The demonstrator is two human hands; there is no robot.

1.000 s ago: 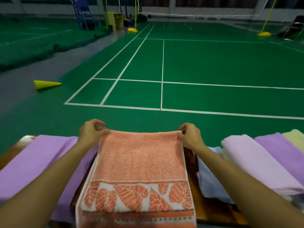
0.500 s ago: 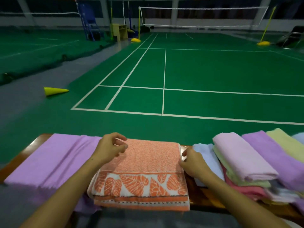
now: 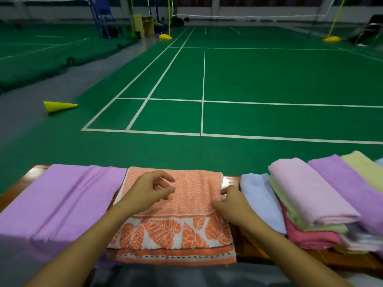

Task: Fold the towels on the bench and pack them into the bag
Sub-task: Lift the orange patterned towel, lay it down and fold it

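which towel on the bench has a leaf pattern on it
The orange towel under both hands, mid-bench; its white band carries orange leaves. The other towels look plain.

Quick count from the bench (image 3: 231, 179): one orange leaf-print towel (image 3: 186, 204) at bottom center, one big purple towel (image 3: 58, 204) spread at lower left. Lower right pile (image 3: 323, 206) shows maybe seven or eight folded towels, hard to tell exactly. Two hands. One yellow cone (image 3: 59, 106) lying at mid left.
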